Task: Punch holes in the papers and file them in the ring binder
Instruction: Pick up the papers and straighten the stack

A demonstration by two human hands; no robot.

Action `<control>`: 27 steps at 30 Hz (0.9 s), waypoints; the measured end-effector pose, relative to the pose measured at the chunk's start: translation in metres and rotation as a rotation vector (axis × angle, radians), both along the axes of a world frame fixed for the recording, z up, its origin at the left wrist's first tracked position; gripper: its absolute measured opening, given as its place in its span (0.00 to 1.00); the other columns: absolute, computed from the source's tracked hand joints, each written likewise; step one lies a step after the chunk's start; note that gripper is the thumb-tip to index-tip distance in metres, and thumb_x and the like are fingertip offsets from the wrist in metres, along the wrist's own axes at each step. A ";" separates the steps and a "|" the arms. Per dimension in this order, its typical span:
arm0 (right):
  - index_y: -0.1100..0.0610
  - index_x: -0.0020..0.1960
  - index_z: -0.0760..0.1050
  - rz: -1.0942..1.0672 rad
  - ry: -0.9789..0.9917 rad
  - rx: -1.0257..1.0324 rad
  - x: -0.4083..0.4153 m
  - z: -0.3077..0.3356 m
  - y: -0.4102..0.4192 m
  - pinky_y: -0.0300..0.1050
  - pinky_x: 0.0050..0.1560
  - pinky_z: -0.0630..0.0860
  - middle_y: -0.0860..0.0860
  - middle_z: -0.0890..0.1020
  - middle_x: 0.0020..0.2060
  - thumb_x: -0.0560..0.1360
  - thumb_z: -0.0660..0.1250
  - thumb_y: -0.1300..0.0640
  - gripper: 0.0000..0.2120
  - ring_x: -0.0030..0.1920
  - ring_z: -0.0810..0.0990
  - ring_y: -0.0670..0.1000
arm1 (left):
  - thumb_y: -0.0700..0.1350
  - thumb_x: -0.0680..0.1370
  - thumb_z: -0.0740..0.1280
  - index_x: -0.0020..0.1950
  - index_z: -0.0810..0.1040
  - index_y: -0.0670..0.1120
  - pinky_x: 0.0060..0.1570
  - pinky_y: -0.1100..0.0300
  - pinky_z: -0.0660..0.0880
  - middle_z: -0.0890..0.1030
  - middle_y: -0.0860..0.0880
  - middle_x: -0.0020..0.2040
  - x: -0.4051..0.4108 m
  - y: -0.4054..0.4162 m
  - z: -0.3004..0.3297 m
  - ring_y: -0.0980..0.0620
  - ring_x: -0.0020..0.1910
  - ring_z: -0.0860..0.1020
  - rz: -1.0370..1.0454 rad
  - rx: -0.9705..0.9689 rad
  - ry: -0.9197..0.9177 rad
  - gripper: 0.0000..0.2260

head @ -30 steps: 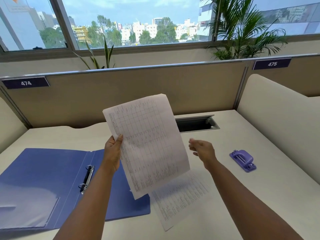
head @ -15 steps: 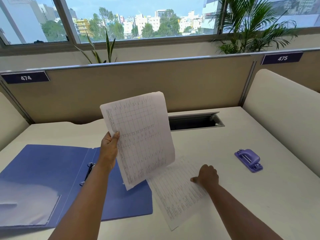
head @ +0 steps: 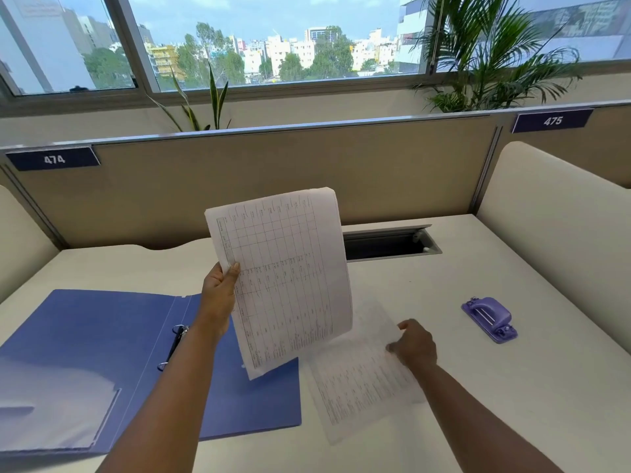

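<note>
Left hand (head: 218, 295) one sheet (head: 283, 278), right hand (head: 415, 343) another (head: 362, 384)

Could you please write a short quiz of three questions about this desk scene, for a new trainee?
1. True or false: the hole punch lies on the desk to the right of both hands, and neither hand touches it.
2. What does the left hand hold?
A. a printed sheet raised above the desk
B. the ring binder cover
C. the hole punch
3. Fill in the word: the ring binder lies ____ on the desk, its rings exposed.

Key
1. True.
2. A: it pinches the raised sheet at its left edge, while the right hand is on the second sheet, which lies flat.
3. open.
</note>
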State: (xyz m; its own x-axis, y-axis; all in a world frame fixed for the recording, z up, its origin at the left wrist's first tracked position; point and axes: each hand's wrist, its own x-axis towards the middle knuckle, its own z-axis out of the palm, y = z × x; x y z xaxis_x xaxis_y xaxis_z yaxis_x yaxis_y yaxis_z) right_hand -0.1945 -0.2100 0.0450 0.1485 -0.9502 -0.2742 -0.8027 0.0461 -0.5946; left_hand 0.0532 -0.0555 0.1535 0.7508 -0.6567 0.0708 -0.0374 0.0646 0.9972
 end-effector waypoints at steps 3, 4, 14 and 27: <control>0.59 0.44 0.79 -0.082 -0.179 -0.148 -0.004 0.017 -0.007 0.42 0.38 0.67 0.57 0.82 0.41 0.73 0.68 0.59 0.03 0.48 0.80 0.59 | 0.44 0.81 0.55 0.62 0.72 0.44 0.39 0.58 0.74 0.79 0.52 0.48 0.000 0.000 0.001 0.51 0.46 0.78 0.049 0.026 -0.043 0.12; 0.59 0.37 0.78 -0.094 -0.237 -0.192 -0.005 0.021 -0.011 0.42 0.35 0.64 0.57 0.80 0.34 0.75 0.65 0.59 0.09 0.44 0.80 0.59 | 0.44 0.82 0.55 0.62 0.72 0.43 0.38 0.58 0.75 0.79 0.50 0.48 -0.001 0.000 0.001 0.49 0.47 0.79 0.077 0.045 -0.068 0.13; 0.66 0.45 0.78 -0.202 -0.862 -0.419 -0.024 0.085 -0.033 0.38 0.33 0.65 0.57 0.77 0.37 0.76 0.65 0.57 0.11 0.39 0.72 0.53 | 0.46 0.82 0.54 0.63 0.72 0.40 0.55 0.45 0.75 0.77 0.40 0.61 -0.002 -0.006 0.004 0.38 0.59 0.76 0.381 0.211 -0.208 0.15; 0.58 0.41 0.77 0.158 -1.187 0.217 -0.008 0.092 -0.008 0.43 0.35 0.81 0.50 0.85 0.33 0.76 0.63 0.58 0.08 0.34 0.83 0.51 | 0.42 0.81 0.57 0.51 0.76 0.45 0.38 0.60 0.77 0.80 0.50 0.44 -0.032 -0.011 0.035 0.53 0.42 0.79 -0.087 0.006 0.044 0.08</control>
